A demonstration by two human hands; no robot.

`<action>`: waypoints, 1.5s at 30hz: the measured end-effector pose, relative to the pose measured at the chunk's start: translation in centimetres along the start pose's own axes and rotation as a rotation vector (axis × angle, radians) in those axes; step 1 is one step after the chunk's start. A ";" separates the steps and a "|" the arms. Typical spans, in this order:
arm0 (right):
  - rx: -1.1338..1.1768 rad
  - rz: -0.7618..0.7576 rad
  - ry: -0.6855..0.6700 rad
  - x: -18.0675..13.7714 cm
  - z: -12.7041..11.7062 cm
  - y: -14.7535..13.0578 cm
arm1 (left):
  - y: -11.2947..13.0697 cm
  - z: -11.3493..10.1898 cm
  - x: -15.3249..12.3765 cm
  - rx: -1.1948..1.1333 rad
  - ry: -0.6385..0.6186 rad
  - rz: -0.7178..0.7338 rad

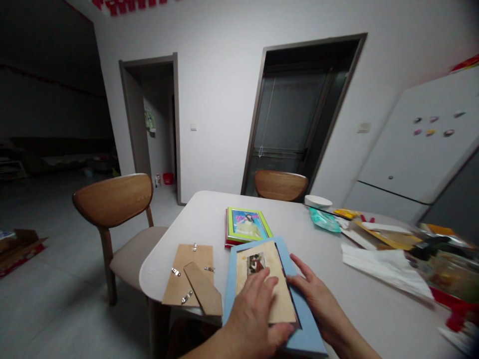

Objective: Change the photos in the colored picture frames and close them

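Two bare hands rest on a blue picture frame (231,279) lying flat at the near edge of the white table (209,204). The left hand (254,311) lies palm down with its fingers loosely spread on a brown card insert (271,257) that sits in the frame and bears a small photo (256,263). The right hand (318,299) is stretched out flat along the frame's right border and grips nothing. The frame looks light and stiff. The card looks thin, loose and apt to slide or crease, so the long blue borders seem the safer places to grip. Whether glass lies beneath, I cannot tell. Left of the frame and just beside it lies a brown backing board (183,271) with metal clips and a folded stand, close enough to be nudged. Behind the blue frame sits a green frame (247,224) stacked on a red one. To the right, well apart, lie a teal packet (325,219), a white sheet of paper (385,269) and assorted clutter.
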State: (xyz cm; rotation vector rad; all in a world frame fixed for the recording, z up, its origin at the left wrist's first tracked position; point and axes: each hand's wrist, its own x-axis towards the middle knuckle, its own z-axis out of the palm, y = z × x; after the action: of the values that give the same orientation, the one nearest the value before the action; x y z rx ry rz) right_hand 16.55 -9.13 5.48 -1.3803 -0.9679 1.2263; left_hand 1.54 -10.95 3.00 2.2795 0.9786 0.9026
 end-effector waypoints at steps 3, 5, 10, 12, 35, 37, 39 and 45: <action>-0.030 -0.022 -0.009 0.3 -0.1 0.0 | 0.5 -0.9 0.3 0.041 0.089 0.146; -0.114 -0.045 0.003 0.9 -0.7 0.5 | 0.2 -1.9 0.1 0.031 0.212 0.147; -0.456 -0.123 0.127 2.9 -3.4 3.1 | -2.4 -4.4 -1.8 0.020 0.471 -0.175; -0.615 -0.149 0.178 3.6 -4.4 4.3 | -4.0 -4.9 -3.1 0.090 0.468 -0.241; -1.174 -0.419 0.223 4.3 -5.1 7.3 | -5.5 -1.8 -3.9 0.442 -0.117 -0.148; -1.093 -0.524 0.239 3.8 -4.3 6.8 | -5.9 -1.9 -3.6 0.383 -0.037 -0.128; -0.929 -0.547 0.201 3.0 -3.0 5.9 | -6.1 -2.5 -3.4 0.228 0.140 -0.103; -0.179 -0.121 -0.101 0.4 2.8 4.3 | -3.6 -3.3 -1.4 -0.736 0.589 -0.334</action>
State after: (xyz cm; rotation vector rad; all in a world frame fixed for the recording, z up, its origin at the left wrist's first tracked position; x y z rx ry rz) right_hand 13.65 -8.97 1.23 -1.3857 -1.2390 1.1500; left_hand -3.14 -9.17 2.29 1.2168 0.9878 1.5080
